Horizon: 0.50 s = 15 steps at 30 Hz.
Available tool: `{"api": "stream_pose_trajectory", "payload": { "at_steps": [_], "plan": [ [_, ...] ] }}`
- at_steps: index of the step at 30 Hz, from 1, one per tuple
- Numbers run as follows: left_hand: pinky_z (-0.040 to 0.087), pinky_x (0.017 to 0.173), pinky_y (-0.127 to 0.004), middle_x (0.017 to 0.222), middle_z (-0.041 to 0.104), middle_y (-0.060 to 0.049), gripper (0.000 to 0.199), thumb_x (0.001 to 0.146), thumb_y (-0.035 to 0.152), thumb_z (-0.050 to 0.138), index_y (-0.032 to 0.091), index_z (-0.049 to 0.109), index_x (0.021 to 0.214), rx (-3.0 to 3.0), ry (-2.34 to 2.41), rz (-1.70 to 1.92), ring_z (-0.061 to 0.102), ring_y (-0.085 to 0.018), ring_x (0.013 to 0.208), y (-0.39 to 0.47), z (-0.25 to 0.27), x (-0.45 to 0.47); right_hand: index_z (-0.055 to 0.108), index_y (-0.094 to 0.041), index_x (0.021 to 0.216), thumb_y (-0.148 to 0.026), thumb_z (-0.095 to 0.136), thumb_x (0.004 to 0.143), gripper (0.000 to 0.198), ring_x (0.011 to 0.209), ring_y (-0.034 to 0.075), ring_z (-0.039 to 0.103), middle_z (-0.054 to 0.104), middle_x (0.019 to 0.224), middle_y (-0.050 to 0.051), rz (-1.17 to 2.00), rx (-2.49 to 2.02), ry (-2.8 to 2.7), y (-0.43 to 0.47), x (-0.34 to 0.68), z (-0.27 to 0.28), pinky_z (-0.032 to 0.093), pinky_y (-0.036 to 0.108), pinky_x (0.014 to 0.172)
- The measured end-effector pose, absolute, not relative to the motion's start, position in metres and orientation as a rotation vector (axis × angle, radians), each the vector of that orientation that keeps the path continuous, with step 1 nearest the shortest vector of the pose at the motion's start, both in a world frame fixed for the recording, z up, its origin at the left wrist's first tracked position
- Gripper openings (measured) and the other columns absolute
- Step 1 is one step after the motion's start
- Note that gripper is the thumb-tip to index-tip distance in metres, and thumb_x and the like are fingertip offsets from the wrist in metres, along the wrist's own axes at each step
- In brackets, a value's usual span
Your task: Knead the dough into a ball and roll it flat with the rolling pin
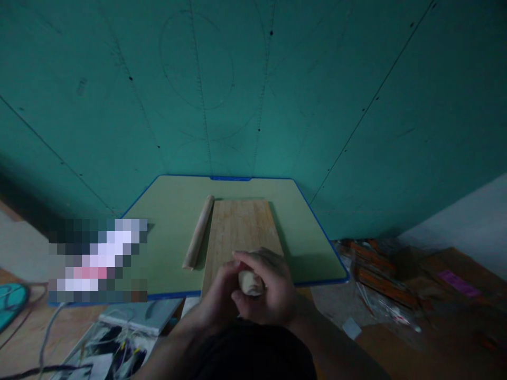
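Note:
A pale lump of dough (pixel 251 284) sits between my two hands, above the near end of a wooden board (pixel 241 227). My right hand (pixel 275 282) curls around the dough, its fingers reaching over the top and its thumb below. From the other side my left hand (pixel 217 295) closes in against it, with most of its fingers hidden. To the left of the board lies a wooden rolling pin (pixel 200 229), apart from both hands.
Board and pin rest on a pale green table with a blue edge (pixel 317 211), against a green wall (pixel 233 79). A pixelated patch (pixel 99 258) covers something at the table's left. An open box of cables (pixel 119 343) stands below left; plastic-wrapped bundles (pixel 384 279) lie on the right.

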State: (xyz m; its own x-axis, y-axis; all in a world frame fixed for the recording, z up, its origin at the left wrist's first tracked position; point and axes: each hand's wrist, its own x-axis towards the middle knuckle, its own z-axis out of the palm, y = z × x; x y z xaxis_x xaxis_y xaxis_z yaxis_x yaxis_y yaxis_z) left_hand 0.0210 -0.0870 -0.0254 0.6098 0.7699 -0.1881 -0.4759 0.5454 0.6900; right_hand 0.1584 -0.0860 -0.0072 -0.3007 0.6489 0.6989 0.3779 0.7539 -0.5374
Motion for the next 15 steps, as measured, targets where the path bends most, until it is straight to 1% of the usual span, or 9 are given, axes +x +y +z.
{"api": "stream_pose_trajectory", "payload": {
  "at_steps": [2,3,4,5,7,10,12,15],
  "plan": [
    [0.050,0.084,-0.038,0.092,0.070,-0.010,0.045,0.077,0.060,0.067,0.017,0.071,0.089,0.567,0.479,0.811,0.063,-0.031,0.100,-0.089,-0.025,0.024,0.067,-0.024,0.115,-0.040,0.060,0.088,0.032,0.076,0.020,0.070,0.076,0.086,0.005,0.312,-0.817,-1.879,-0.083,0.157,-0.005,0.056,0.034,0.073],
    [0.049,0.088,-0.040,0.096,0.070,-0.010,0.045,0.076,0.060,0.067,0.017,0.071,0.090,0.531,0.464,0.830,0.062,-0.033,0.105,-0.089,-0.025,0.026,0.070,-0.025,0.106,-0.041,0.061,0.090,0.025,0.072,0.019,0.069,0.075,0.080,0.003,0.338,-0.835,-1.850,-0.082,0.156,-0.004,0.055,0.033,0.069],
    [0.049,0.090,-0.042,0.100,0.070,-0.011,0.046,0.075,0.061,0.067,0.017,0.070,0.091,0.499,0.454,0.847,0.061,-0.035,0.110,-0.090,-0.025,0.027,0.071,-0.025,0.096,-0.044,0.063,0.091,0.022,0.069,0.018,0.068,0.073,0.075,0.002,0.383,-0.857,-1.813,-0.080,0.155,-0.003,0.054,0.032,0.066],
    [0.048,0.092,-0.044,0.103,0.070,-0.012,0.047,0.075,0.062,0.066,0.018,0.070,0.091,0.473,0.452,0.870,0.059,-0.036,0.114,-0.089,-0.024,0.029,0.070,-0.025,0.087,-0.048,0.063,0.092,0.025,0.068,0.017,0.067,0.071,0.072,0.002,0.434,-0.878,-1.761,-0.079,0.154,-0.001,0.052,0.031,0.064],
    [0.047,0.095,-0.045,0.108,0.070,-0.010,0.049,0.076,0.065,0.063,0.020,0.070,0.095,0.441,0.463,0.928,0.058,-0.036,0.118,-0.088,-0.021,0.031,0.064,-0.024,0.071,-0.055,0.060,0.093,0.038,0.065,0.017,0.064,0.066,0.066,0.001,0.529,-0.916,-1.669,-0.079,0.150,0.000,0.050,0.031,0.062],
    [0.046,0.098,-0.042,0.111,0.070,-0.005,0.046,0.077,0.063,0.063,0.024,0.069,0.101,0.438,0.525,1.090,0.059,-0.031,0.119,-0.084,-0.013,0.038,0.051,-0.024,0.059,-0.065,0.052,0.094,0.054,0.060,0.015,0.058,0.055,0.057,-0.001,0.564,-0.939,-1.708,-0.081,0.143,0.000,0.046,0.032,0.062],
    [0.046,0.098,-0.038,0.104,0.072,-0.003,0.039,0.078,0.059,0.066,0.023,0.070,0.093,0.469,0.587,1.192,0.062,-0.028,0.113,-0.081,-0.009,0.045,0.043,-0.025,0.055,-0.067,0.047,0.095,0.058,0.058,0.015,0.053,0.050,0.055,-0.002,0.485,-0.970,-1.791,-0.080,0.138,-0.002,0.044,0.032,0.062],
    [0.047,0.096,-0.033,0.087,0.071,0.001,0.031,0.083,0.054,0.064,0.024,0.068,0.082,0.484,0.623,1.302,0.065,-0.023,0.100,-0.073,-0.016,0.054,0.041,-0.026,0.054,-0.065,0.044,0.097,0.058,0.060,0.017,0.053,0.050,0.056,0.000,0.319,-1.025,-1.895,-0.074,0.132,-0.003,0.046,0.035,0.068]
  ]
}}
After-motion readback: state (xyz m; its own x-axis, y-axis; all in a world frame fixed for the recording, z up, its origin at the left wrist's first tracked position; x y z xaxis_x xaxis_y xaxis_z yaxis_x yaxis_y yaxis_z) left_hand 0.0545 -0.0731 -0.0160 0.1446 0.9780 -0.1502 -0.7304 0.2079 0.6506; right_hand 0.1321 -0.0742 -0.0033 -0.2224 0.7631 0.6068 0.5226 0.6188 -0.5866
